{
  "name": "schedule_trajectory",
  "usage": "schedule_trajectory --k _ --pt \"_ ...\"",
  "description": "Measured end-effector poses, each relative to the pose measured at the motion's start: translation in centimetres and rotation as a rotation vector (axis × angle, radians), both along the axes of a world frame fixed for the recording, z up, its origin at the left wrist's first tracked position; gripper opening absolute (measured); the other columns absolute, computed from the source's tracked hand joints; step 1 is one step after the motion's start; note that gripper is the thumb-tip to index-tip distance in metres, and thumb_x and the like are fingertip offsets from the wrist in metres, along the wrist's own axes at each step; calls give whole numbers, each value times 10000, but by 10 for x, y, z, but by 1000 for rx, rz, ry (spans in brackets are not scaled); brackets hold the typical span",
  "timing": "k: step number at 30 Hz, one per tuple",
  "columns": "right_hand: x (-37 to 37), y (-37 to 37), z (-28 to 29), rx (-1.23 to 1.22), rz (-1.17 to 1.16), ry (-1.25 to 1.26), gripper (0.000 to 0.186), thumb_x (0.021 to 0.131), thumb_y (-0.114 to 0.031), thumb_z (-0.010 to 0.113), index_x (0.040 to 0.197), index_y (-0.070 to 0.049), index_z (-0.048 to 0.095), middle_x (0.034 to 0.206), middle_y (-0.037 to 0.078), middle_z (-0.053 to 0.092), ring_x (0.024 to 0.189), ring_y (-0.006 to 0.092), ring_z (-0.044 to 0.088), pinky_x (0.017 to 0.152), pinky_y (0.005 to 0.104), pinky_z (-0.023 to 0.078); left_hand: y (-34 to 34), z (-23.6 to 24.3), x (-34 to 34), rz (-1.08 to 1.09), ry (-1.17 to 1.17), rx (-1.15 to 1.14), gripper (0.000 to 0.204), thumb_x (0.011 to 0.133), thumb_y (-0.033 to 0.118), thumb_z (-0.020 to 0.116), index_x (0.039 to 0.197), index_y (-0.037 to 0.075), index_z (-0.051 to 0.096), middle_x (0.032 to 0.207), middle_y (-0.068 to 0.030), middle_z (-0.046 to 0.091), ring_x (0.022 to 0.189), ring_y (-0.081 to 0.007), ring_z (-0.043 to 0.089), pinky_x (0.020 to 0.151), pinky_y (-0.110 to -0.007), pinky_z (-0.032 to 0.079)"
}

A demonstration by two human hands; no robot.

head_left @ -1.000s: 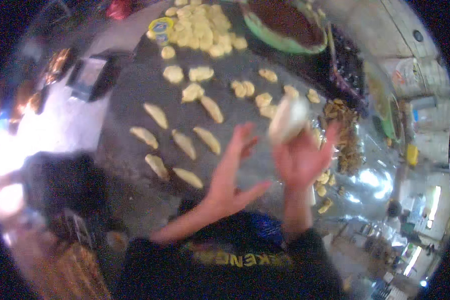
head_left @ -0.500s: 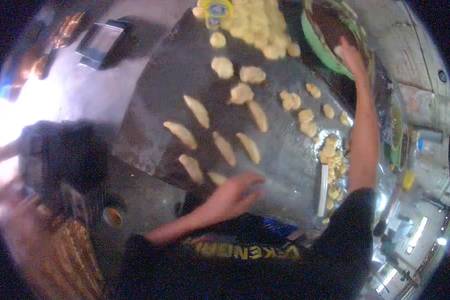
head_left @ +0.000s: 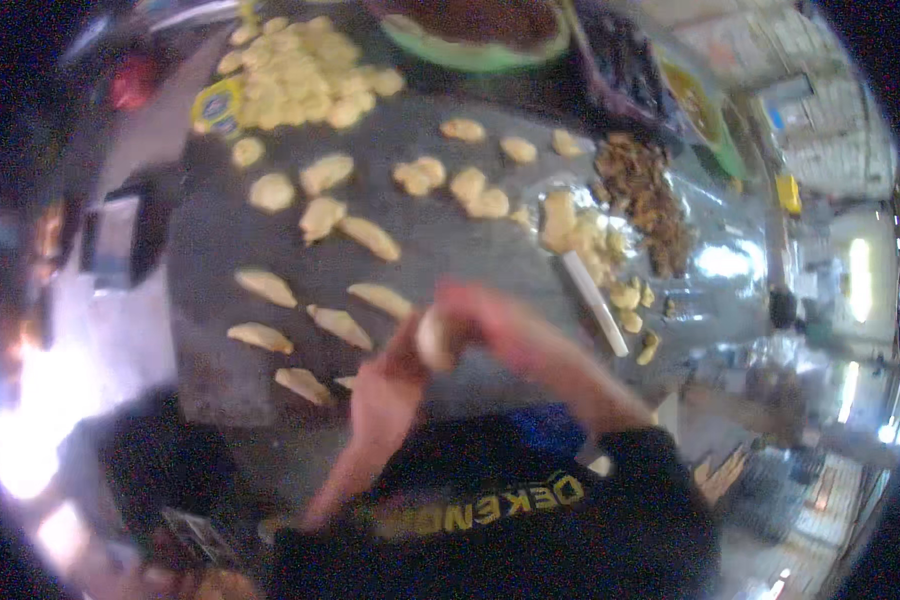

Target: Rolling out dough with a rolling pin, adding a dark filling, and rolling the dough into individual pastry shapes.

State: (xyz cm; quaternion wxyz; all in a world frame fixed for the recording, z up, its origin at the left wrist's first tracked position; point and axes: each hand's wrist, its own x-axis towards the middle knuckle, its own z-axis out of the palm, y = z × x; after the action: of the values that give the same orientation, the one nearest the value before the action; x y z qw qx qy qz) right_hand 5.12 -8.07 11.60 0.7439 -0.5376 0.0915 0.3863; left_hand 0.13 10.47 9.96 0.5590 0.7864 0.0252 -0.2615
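My left hand (head_left: 388, 388) and my right hand (head_left: 475, 318) meet over the near part of the dark work table (head_left: 470, 250). Between them is a pale piece of dough (head_left: 435, 340), with the fingers of both hands closed around it. Motion blur hides the exact fingertips. Just left of my hands lie several long, pointed dough pieces, one of them (head_left: 340, 325) near my left fingers. Farther off are flattened rounds of dough (head_left: 272, 192) and a tapered piece (head_left: 370, 240).
A large heap of dough balls (head_left: 300, 75) covers the far left, beside a yellow-and-blue item (head_left: 216, 105). Beyond the table is a green basin (head_left: 470, 55) of dark brown filling. To the right are a white bar (head_left: 595, 303), small dough scraps (head_left: 595, 240) and a brown crumbly heap (head_left: 642, 200).
My right hand has come back from the basin to meet my left hand, and a piece of dough is now held between them. The view has turned to the right.
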Motion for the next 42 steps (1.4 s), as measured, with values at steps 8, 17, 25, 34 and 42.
schedule_trajectory --k 8,17,25,34,42 --pt "-141 -53 -39 -466 -67 -80 300 946 -236 517 1075 -21 681 933 47 709 856 183 626 792 325 496 -33 -31 -89 -38 368 -116 257 939 120 553 1152 -1 630 1042 -69 684 962 -135 608 864 -286 464" --pt "-203 -125 -54 -396 -285 -423 250 908 -106 583 1128 11 608 1165 107 648 927 183 620 843 326 507 -140 -47 -123 404 372 -680 307 1021 211 407 1180 -9 551 1203 -154 596 1090 -246 588 967 -386 474" --pt "-170 -183 -25 -925 -474 -719 185 893 -98 628 1054 -9 617 1069 136 651 955 218 642 830 338 522 -174 -36 -98 400 475 -922 365 1032 238 339 1231 -25 496 1205 -178 581 1167 -300 547 1045 -435 410" --pt "-26 -294 -84 -1537 -349 -558 160 827 -129 622 936 -17 657 860 188 680 824 333 668 739 408 526 -151 -11 -39 304 405 -879 334 964 120 459 1249 -51 484 1210 -191 582 1150 -297 572 1002 -405 463" --pt "-34 -261 -48 -1436 -530 -635 125 781 -91 699 887 -28 683 786 135 685 729 201 667 658 328 523 -130 -33 -29 207 127 -604 275 933 33 480 1172 -89 537 1247 -163 557 1144 -285 575 979 -406 491"
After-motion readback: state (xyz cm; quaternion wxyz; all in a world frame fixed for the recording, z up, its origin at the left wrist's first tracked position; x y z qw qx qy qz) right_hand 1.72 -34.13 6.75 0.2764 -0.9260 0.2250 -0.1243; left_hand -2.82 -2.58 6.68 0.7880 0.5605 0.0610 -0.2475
